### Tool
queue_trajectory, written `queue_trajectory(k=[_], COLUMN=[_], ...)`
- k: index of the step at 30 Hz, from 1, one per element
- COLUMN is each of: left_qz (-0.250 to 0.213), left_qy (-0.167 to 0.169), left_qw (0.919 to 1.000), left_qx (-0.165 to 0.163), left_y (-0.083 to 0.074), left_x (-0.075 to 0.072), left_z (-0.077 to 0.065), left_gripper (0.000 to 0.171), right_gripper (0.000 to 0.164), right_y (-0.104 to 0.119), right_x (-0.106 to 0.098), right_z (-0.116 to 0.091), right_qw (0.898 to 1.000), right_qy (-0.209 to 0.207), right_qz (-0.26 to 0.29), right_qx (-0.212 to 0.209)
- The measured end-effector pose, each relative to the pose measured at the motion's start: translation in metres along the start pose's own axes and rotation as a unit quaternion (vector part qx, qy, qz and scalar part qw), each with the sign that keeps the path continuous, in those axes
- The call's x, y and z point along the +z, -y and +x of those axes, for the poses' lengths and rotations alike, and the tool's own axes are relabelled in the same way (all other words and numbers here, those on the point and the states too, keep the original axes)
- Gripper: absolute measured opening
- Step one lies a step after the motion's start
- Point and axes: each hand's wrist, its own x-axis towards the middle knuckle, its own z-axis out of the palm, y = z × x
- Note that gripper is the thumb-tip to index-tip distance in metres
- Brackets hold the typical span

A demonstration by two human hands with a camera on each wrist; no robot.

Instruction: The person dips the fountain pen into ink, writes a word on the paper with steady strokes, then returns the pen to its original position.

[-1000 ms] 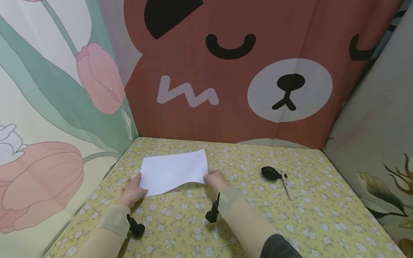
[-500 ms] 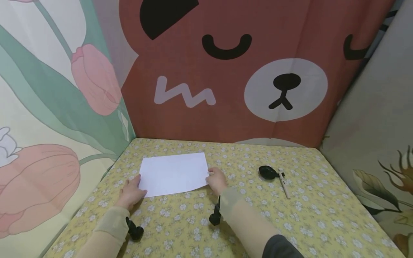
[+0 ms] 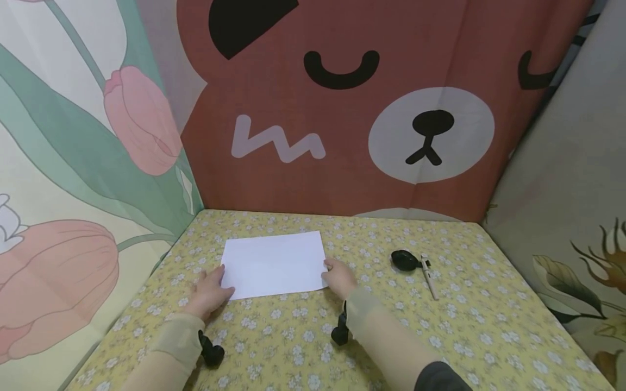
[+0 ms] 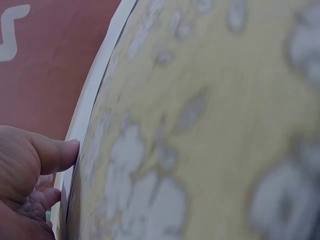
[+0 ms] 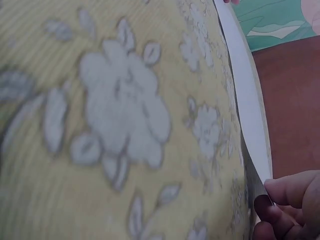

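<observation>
A blank white sheet of paper (image 3: pixel 274 266) lies nearly flat on the table, long side across. At its right edge my right hand (image 3: pixel 340 278) pinches the paper between thumb and fingers; in the right wrist view the thumb (image 5: pixel 292 189) lies over the edge with fingers beneath. My left hand (image 3: pixel 209 293) rests at the left edge, fingers spread along it and the thumb at the near left corner. The left wrist view has that thumb (image 4: pixel 60 155) touching the paper's near edge (image 4: pixel 89 107), which looks slightly bowed there.
Right of the paper lie a black bulb-shaped thing (image 3: pixel 405 260) and a pale pen-like stick (image 3: pixel 430 278). The table (image 3: pixel 274 347) has a yellow flowered cloth. Printed curtains (image 3: pixel 293 184) stand at the back and both sides.
The near edge, arched up by the right hand a second ago, has come down and the sheet lies flatter. Both hands and the paper have shifted slightly right.
</observation>
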Motion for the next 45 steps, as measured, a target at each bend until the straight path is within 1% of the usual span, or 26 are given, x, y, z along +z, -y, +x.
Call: queue_trajectory(k=[3, 7, 9, 15, 18, 22, 24, 28, 30, 37, 45], left_qz=[0.005, -0.003, 0.000, 0.000, -0.009, -0.010, 0.003, 0.032, 0.042, 0.045, 0.043], left_qy=[0.007, 0.013, 0.015, 0.027, 0.032, 0.032, 0.031, 0.031, 0.031, 0.037, 0.040], left_qw=[0.9999, 0.9997, 0.9996, 0.9990, 0.9988, 0.9986, 0.9985, 0.9972, 0.9965, 0.9957, 0.9948], left_qx=[0.012, 0.020, 0.023, 0.037, 0.037, 0.041, 0.046, 0.060, 0.065, 0.072, 0.083], left_y=[-0.004, -0.010, -0.014, -0.024, -0.028, -0.032, -0.034, -0.040, -0.043, -0.052, -0.062], left_x=[0.004, 0.010, 0.014, 0.024, 0.028, 0.035, 0.039, 0.044, 0.047, 0.051, 0.055], left_z=[0.000, 0.000, 0.000, 0.002, 0.004, 0.007, 0.008, 0.010, 0.011, 0.007, 0.005], left_gripper=[0.076, 0.077, 0.077, 0.076, 0.076, 0.077, 0.076, 0.074, 0.073, 0.071, 0.069], right_gripper=[0.046, 0.046, 0.045, 0.045, 0.045, 0.044, 0.045, 0.046, 0.046, 0.045, 0.046], right_y=[-0.006, -0.013, -0.017, -0.029, -0.033, -0.039, -0.042, -0.047, -0.049, -0.053, -0.060], right_x=[-0.007, -0.016, -0.019, -0.029, -0.034, -0.041, -0.044, -0.051, -0.054, -0.062, -0.069], right_z=[-0.002, -0.007, -0.010, -0.013, -0.015, -0.019, -0.021, -0.025, -0.026, -0.031, -0.035], right_qw=[1.000, 1.000, 1.000, 0.998, 0.998, 0.997, 0.997, 0.995, 0.994, 0.993, 0.993], right_qy=[-0.004, -0.010, -0.011, -0.021, -0.025, -0.022, -0.022, -0.033, -0.035, -0.034, -0.039], right_qz=[-0.012, -0.019, -0.022, -0.047, -0.054, -0.059, -0.064, -0.092, -0.096, -0.107, -0.103], right_qx=[0.002, 0.013, 0.018, 0.028, 0.031, 0.037, 0.038, 0.033, 0.033, 0.027, 0.045])
